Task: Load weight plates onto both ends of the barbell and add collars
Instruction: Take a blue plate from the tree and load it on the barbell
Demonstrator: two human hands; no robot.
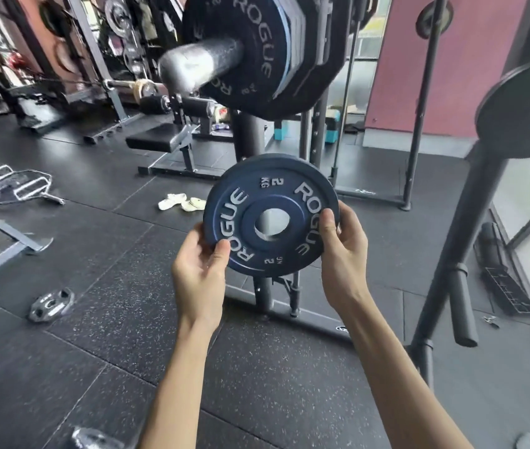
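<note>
I hold a small blue 2 kg plate [271, 215] marked ROGUE in both hands at chest height, its face turned toward me. My left hand [200, 264] grips its lower left rim and my right hand [343, 251] its right rim. Above it the bare steel barbell sleeve [198, 61] points toward me from the rack. Several plates [257, 50] sit on that sleeve, the outermost a black ROGUE plate. A metal collar [50, 304] lies on the floor to the lower left.
The rack's upright and base [266, 296] stand right behind the plate. A plate storage tree [464, 241] with a black plate [522, 108] stands at right. A bench [160, 140], a hex bar [14, 184] and white cloths [182, 202] lie on the black rubber floor.
</note>
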